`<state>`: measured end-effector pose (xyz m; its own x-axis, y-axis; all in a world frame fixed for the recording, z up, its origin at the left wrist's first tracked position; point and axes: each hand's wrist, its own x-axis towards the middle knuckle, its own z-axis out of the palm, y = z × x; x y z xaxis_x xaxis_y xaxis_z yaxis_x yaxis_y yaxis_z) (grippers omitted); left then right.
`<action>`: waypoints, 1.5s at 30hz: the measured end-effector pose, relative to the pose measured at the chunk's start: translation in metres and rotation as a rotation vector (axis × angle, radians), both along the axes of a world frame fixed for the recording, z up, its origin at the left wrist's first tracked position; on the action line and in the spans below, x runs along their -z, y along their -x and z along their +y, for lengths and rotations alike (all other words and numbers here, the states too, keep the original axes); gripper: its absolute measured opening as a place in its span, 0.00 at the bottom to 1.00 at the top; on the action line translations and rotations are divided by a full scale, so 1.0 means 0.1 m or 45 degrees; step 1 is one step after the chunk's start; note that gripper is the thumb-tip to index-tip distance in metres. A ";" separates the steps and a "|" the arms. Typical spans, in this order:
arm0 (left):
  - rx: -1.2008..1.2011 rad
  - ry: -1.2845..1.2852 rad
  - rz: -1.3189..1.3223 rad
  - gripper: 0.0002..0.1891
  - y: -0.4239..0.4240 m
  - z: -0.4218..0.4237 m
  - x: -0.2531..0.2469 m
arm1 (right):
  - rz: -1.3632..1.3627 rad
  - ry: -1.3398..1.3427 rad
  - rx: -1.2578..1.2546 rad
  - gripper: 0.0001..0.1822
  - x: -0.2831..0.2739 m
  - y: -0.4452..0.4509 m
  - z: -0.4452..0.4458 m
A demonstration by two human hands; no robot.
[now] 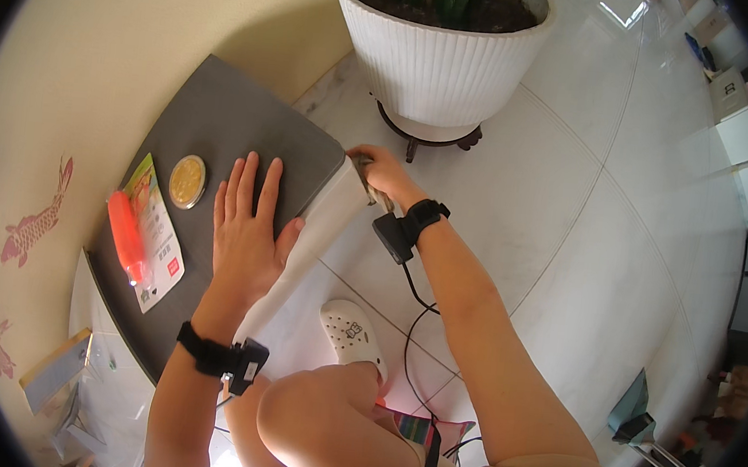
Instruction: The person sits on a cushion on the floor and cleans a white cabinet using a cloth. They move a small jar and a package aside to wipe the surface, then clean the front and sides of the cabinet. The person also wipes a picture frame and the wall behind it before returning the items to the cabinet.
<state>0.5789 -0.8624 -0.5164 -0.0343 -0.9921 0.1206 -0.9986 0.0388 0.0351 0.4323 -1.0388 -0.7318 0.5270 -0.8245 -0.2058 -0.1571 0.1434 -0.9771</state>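
My left hand (pixel 247 229) lies flat, palm down and fingers spread, on the dark grey top of a small cabinet or table (pixel 258 110) with a white side. At the far right corner of that top, my right hand (pixel 379 170) is curled around a greyish cloth or similar crumpled item (pixel 372 194), only partly visible, against the white side. Left of my left hand sit a round clear-lidded container with yellow contents (pixel 187 182) and a printed card (pixel 161 241). An orange-red tube-shaped object (pixel 127 232) lies over the card's left edge.
A ribbed white plant pot (pixel 441 72) stands on a dark stand (pixel 412 145) beyond the cabinet. Black cables (pixel 408 343) hang from the wrist devices near my knee and a white clog (pixel 349 331). A dustpan (pixel 632 409) and boxes (pixel 737 125) are at the right.
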 end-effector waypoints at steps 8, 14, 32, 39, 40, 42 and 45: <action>0.032 -0.039 -0.080 0.36 0.01 -0.07 0.04 | -0.790 0.307 -0.211 0.22 -1.46 -0.43 -0.39; 0.036 -0.065 -0.050 0.37 0.03 -0.12 0.03 | -0.256 0.315 -0.157 0.24 -0.26 -0.49 -0.41; 0.024 -0.104 -0.014 0.37 0.01 -0.10 0.00 | -0.639 0.486 -0.619 0.24 -1.31 -1.15 -1.04; 0.007 -0.106 0.014 0.37 -0.05 -0.08 0.01 | 0.325 0.351 -0.828 0.31 -0.31 -1.57 -1.29; 0.008 -0.110 0.013 0.37 -0.04 -0.10 0.01 | 0.361 0.450 -0.827 0.30 -0.12 -1.47 -1.28; 0.027 -0.113 0.006 0.37 -0.03 -0.12 0.00 | 0.285 0.548 -0.760 0.31 0.01 -1.44 -1.34; 0.027 -0.117 0.024 0.37 -0.06 -0.14 0.05 | -0.163 0.346 -0.638 0.33 -0.25 -1.41 -1.32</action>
<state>0.5851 -0.8766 -0.5216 -0.0540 -0.9981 0.0295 -0.9967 0.0557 0.0584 0.5736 -1.1710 -0.7067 0.8731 -0.4826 0.0696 -0.0191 -0.1765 -0.9841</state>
